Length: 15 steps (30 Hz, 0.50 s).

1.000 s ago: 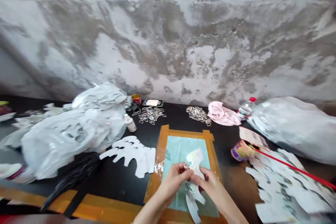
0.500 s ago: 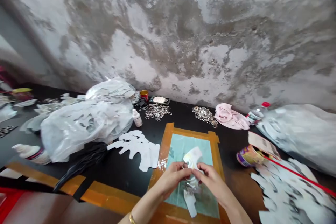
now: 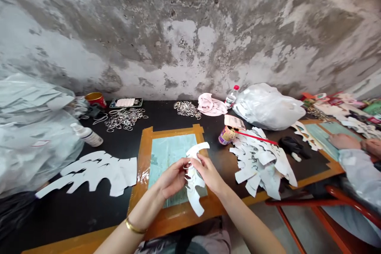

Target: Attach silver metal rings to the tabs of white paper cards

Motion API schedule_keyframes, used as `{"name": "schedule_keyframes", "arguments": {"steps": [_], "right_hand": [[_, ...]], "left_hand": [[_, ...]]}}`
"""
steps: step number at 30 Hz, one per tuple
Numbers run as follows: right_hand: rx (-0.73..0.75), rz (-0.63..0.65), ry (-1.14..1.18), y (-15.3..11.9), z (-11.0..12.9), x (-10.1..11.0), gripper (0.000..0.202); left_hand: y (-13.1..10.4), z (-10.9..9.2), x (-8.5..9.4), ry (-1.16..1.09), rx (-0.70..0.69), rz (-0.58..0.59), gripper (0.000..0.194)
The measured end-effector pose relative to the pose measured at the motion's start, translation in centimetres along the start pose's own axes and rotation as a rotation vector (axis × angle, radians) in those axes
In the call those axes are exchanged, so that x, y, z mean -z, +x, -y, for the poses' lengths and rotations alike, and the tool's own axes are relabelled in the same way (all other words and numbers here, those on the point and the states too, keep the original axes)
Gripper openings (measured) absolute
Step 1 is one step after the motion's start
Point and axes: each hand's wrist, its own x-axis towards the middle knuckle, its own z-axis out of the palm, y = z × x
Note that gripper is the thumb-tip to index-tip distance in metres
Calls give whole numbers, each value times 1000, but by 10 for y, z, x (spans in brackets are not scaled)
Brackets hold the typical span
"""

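Note:
Both my hands are over a pale blue-green sheet (image 3: 160,147) taped down at its edges. My left hand (image 3: 174,176), with a gold bangle at the wrist, pinches the left side of a curved white cut-out piece (image 3: 195,200). From the other side my right hand (image 3: 210,172) grips it with thumb and fingers. Its upper end curves out above my fingers, and its lower end hangs below them. Something small and shiny shows by the left fingertips, too small to make out. Flat white cut-outs (image 3: 101,170) lie overlapped to the left.
Metal rings (image 3: 126,119) lie in heaps at the back, with a white bottle (image 3: 87,134) left of them. On the right are a purple-yellow tub (image 3: 226,135), a pile of white cut-outs (image 3: 262,158) and a plastic bag (image 3: 264,105). Farther right, another person's hand (image 3: 345,142) works.
The view has swung right, bringing the other person's arm into sight. My hands still hold the white piece, which is now turned so more of its length shows.

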Motion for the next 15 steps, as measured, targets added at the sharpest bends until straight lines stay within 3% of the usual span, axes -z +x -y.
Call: {"name": "schedule_keyframes", "arguments": {"steps": [5,10,15], "right_hand": [[59,28,-36,-1,12,7,48],[122,45,-89,-6,28,10,42],[207,-86,-131,-4,24,6,39]], "left_hand": [[-3,-4,-9,9,-32,3,28],[-5,-6,-15,75,-95,22,32],[-6,-8,-11,221,-323,-58,39]]}}
